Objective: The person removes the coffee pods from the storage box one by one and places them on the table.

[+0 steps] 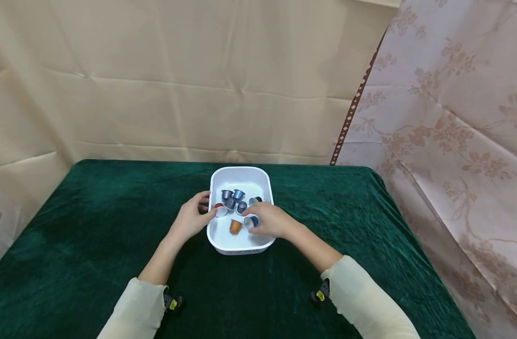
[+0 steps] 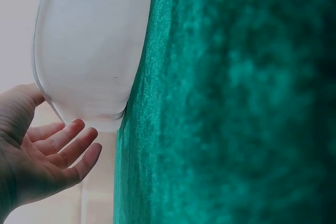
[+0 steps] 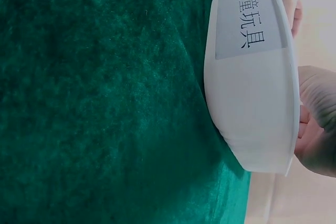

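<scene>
A white plastic basin (image 1: 241,245) holds several small coffee capsules. My right hand (image 1: 270,220) reaches over its right rim and pinches a dark blue capsule with a pale lid (image 1: 249,222) between thumb and fingers. At the left rim, my left hand (image 1: 191,217) has its thumb over the edge, close to a red capsule with a white lid (image 1: 221,212); its other fingers spread loosely along the outer wall. An orange capsule (image 1: 235,227) lies near the front. Silver-blue capsules (image 1: 238,194) cluster behind. In the right wrist view, the basin wall (image 3: 252,103) hides the right fingertips.
A green velvety cloth (image 1: 93,226) covers the table around the basin. Beige curtain (image 1: 199,70) hangs behind, and floral fabric (image 1: 453,117) hangs at the right. A label with dark characters (image 3: 249,24) is on the basin's outer front wall.
</scene>
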Available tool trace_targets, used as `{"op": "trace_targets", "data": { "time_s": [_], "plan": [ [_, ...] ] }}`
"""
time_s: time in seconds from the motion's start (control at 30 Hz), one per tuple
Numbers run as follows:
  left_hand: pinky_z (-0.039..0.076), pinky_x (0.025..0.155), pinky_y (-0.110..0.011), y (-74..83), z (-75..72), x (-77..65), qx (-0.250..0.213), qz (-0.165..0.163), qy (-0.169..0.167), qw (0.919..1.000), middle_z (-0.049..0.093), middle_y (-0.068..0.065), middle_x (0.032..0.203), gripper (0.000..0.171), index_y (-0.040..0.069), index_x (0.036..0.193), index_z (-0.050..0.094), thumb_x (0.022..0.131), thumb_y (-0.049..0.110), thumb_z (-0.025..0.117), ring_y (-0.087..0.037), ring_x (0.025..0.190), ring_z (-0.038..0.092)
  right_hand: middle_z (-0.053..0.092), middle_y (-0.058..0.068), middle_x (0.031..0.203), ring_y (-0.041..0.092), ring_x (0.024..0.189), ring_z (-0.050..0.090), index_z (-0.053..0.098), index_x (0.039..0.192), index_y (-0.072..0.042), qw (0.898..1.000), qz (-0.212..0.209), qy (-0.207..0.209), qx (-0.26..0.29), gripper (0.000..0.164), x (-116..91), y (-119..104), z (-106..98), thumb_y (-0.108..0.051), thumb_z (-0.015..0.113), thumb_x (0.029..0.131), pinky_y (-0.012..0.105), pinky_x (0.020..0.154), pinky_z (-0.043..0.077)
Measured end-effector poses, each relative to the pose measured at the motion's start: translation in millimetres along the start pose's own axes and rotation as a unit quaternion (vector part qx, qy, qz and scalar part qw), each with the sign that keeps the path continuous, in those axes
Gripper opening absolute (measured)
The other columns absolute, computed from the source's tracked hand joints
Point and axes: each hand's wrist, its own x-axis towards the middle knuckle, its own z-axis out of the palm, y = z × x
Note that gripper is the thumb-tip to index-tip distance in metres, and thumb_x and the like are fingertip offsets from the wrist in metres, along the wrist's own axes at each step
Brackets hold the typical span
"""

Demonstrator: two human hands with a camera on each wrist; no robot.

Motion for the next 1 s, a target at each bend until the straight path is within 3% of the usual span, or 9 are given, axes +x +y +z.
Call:
{"op": "trace_targets", "data": {
  "time_s": [0.47,0.8,0.93,1.0],
  "plan": [
    [0.053,0.084,-0.04,0.0,0.0,0.6,-0.005,-0.008,0.001,1.0,0.053,-0.017,0.129,0.061,0.008,0.141,0.036,0.088,0.024,0.061,-0.03,0.11,0.054,0.06,0.005,0.121,0.018,0.111,0.057,0.06,0.124,-0.015,0.998,0.026,-0.03,-0.05,0.046,6.9,-2.1,2.3,-0.02,0.072,0.08,0.034,0.095,0.048],
    [0.053,0.084,-0.04,-0.3,0.4,1.4,-0.002,-0.015,0.003,0.9999,0.052,-0.016,0.13,0.059,0.01,0.141,0.037,0.088,0.024,0.061,-0.029,0.109,0.055,0.063,0.003,0.111,0.013,0.094,0.059,0.061,0.123,-0.015,0.996,0.038,-0.033,-0.078,0.041,10.6,-7.3,3.6,-0.013,0.068,0.083,0.027,0.082,0.051],
    [0.054,0.084,-0.04,-0.2,0.3,0.7,0.0,-0.014,0.005,0.9999,0.053,-0.016,0.13,0.059,0.01,0.141,0.037,0.088,0.024,0.061,-0.029,0.109,0.055,0.064,0.002,0.111,0.013,0.095,0.059,0.061,0.124,-0.016,0.996,0.04,-0.028,-0.078,0.041,13.1,-8.8,5.7,-0.013,0.068,0.083,0.028,0.084,0.051],
    [0.054,0.084,-0.04,0.2,0.0,0.5,0.002,-0.014,0.004,0.9999,0.052,-0.016,0.13,0.059,0.01,0.141,0.037,0.088,0.025,0.06,-0.029,0.109,0.055,0.064,0.003,0.114,0.015,0.1,0.059,0.06,0.124,-0.016,0.996,0.043,-0.026,-0.078,0.042,14.0,-9.8,6.1,-0.013,0.068,0.083,0.033,0.092,0.049]
  ]
}}
